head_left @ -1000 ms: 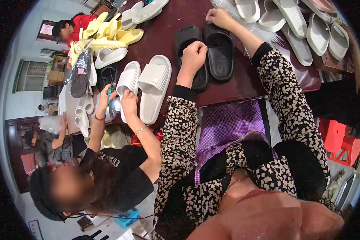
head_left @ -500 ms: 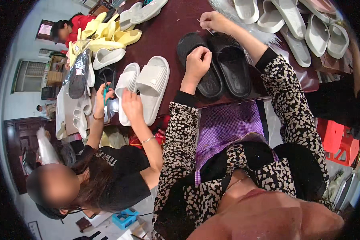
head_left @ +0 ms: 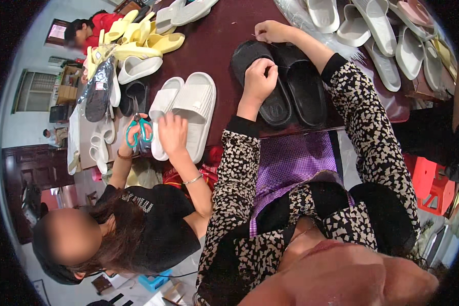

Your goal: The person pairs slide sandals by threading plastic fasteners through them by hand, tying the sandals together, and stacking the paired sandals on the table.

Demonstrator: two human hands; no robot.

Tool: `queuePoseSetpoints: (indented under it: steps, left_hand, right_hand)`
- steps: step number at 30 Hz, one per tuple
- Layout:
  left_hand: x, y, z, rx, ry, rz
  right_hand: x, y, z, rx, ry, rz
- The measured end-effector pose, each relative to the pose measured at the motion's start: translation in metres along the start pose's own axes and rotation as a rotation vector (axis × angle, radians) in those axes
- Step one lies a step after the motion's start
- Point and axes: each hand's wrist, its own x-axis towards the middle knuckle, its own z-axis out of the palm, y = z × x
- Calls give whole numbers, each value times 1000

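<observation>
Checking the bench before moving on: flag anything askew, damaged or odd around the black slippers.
Nothing looks damaged. The pair of black slippers lies side by side on the dark red table, left hand resting on one, right hand just beyond them. Only oddity: the yellow slippers sit in a loose, jumbled heap.

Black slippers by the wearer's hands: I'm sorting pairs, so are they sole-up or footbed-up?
Footbed-up: both black slippers lie flat, straps on top, under the left hand and right hand.
</observation>
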Motion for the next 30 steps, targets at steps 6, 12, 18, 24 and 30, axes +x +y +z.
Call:
queuePoseSetpoints:
  steps: [6, 12, 18, 24, 30]
  left_hand:
    - [-2, -2, -4, 14, 7, -13]
    - [0, 2, -3, 12, 38, 2]
    - [-11, 16, -8, -17, 202, -70]
    - [30, 12, -4, 111, 217, 34]
    - [83, -32, 9, 49, -145, -157]
  right_hand:
    - [-3, 1, 2, -135, 11, -62]
    - [-4, 12, -4, 152, 198, -100]
    - [-30, -14, -11, 225, 410, -48]
    - [-48, -10, -3, 303, 499, -234]
    - [-62, -3, 13, 447, 538, -215]
